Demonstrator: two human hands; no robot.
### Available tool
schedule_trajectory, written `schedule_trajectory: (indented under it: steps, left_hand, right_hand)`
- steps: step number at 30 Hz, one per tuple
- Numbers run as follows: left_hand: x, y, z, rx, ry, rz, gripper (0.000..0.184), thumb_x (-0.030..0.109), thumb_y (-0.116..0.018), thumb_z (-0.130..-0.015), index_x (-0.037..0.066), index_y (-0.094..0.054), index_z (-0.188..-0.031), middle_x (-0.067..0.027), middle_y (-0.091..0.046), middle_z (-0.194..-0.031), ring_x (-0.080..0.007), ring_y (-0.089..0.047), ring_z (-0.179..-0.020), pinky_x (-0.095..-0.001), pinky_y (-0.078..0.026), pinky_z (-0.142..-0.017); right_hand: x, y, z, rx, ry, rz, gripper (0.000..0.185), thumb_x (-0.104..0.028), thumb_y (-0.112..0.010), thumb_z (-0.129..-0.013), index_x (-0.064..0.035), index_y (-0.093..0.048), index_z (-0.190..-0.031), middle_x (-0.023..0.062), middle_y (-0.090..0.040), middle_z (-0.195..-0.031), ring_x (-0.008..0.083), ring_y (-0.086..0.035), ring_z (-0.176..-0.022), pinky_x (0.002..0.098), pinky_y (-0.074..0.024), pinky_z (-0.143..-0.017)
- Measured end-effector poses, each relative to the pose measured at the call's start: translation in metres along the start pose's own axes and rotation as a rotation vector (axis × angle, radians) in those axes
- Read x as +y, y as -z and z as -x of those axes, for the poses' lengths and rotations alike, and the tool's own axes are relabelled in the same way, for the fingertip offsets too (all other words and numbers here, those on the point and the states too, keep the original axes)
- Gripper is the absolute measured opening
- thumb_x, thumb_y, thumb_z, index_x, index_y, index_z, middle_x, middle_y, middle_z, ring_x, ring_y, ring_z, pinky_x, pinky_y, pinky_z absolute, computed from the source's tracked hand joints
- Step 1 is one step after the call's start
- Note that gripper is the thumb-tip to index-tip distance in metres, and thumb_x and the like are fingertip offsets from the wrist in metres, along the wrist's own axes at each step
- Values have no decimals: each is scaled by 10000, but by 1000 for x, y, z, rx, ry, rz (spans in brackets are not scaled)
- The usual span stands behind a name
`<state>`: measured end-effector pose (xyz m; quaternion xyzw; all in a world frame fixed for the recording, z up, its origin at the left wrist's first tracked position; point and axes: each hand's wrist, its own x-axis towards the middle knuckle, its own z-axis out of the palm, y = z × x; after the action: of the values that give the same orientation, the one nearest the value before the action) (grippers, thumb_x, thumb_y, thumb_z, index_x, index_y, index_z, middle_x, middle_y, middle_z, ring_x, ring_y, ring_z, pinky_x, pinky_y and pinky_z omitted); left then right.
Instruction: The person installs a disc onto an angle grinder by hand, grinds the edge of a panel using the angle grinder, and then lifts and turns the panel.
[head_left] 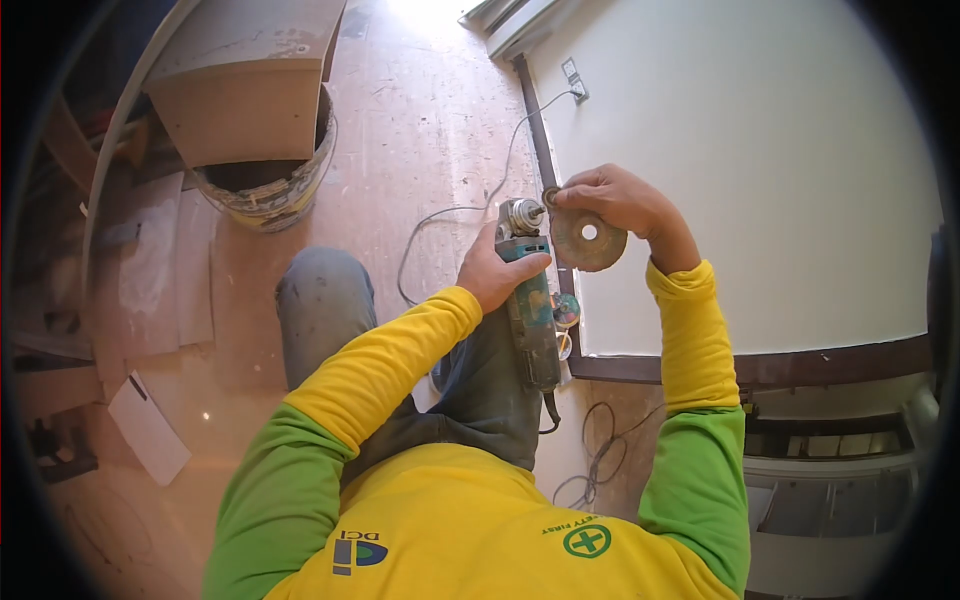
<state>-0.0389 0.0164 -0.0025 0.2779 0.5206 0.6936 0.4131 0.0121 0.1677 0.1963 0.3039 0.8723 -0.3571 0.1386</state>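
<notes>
A teal and black angle grinder [533,320] rests along my thigh, its metal head and bare spindle pointing up and to the right. Around the grinder's neck my left hand [492,272] is closed, the thumb lying across the body. My right hand [622,205] pinches a worn, round grinding disc [590,240] with a hole in its centre. A small ring-shaped metal piece [550,197], looking like a flange nut, sits at the fingertips of that same hand, beside the spindle and apart from it.
A power cord [440,212] runs across the dusty floor to a wall outlet [579,90]. A stained bucket [275,200] with a board over it stands at the left. Another small disc [566,309] lies by the wall base. Coiled cable [592,465] lies at my right.
</notes>
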Motion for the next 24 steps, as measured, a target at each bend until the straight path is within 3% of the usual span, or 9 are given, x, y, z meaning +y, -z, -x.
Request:
schedule_trajectory:
  steps: [1,3,8,14,20,22,24]
  left_hand:
    - [0,0,0,-17,-2,22,693,354,-846,-769,26,-509,-1278,-96,-649,-1137,-178,-631,-1023,-333,-517,-918]
    - [1,1,0,-31,-5,48,696,352,-847,-770,28,-507,-1283,-95,-648,-1138,-177,-629,-1025,-331,-517,-918]
    - [-7,0,-4,-61,-42,130,691,327,-844,-790,24,-494,-1304,-85,-639,-1151,-169,-621,-1035,-325,-517,-916]
    - [-7,1,-4,-81,-51,137,678,322,-842,-797,32,-497,-1304,-82,-639,-1144,-166,-615,-1042,-325,-516,-918]
    - [-11,2,-4,-80,-3,135,648,341,-840,-790,43,-518,-1267,-83,-644,-1121,-172,-621,-1025,-330,-518,-918]
    - [-16,0,-6,-66,-13,121,646,345,-839,-788,44,-520,-1263,-82,-644,-1119,-175,-624,-1018,-331,-519,-916]
    - [-20,0,-8,-50,-25,110,644,349,-838,-787,44,-522,-1258,-80,-644,-1117,-177,-627,-1011,-332,-521,-913]
  right_hand:
    - [8,-2,-2,0,-1,3,271,-266,-700,-893,-8,-755,-950,77,-711,-829,165,-662,-768,313,-529,-705]
    - [23,-7,-5,-111,-129,-339,317,-280,-702,-921,31,-732,-978,51,-702,-873,131,-653,-784,290,-538,-704]
    - [49,-23,-9,-209,-161,-643,339,-287,-699,-938,31,-693,-1053,68,-701,-939,128,-663,-771,265,-553,-677]
    - [52,-36,-6,-112,-166,-717,299,-286,-657,-970,6,-671,-1033,60,-691,-903,116,-659,-723,254,-553,-636]
    - [60,-13,12,32,-70,-970,320,-248,-675,-958,45,-658,-1086,98,-707,-997,158,-694,-849,293,-584,-742]
    - [55,-11,18,264,97,-916,332,-217,-687,-948,69,-627,-1106,106,-702,-1038,167,-698,-912,308,-586,-806]
    - [46,-23,17,360,153,-933,251,-160,-726,-910,38,-680,-1057,73,-692,-988,144,-669,-880,283,-556,-781]
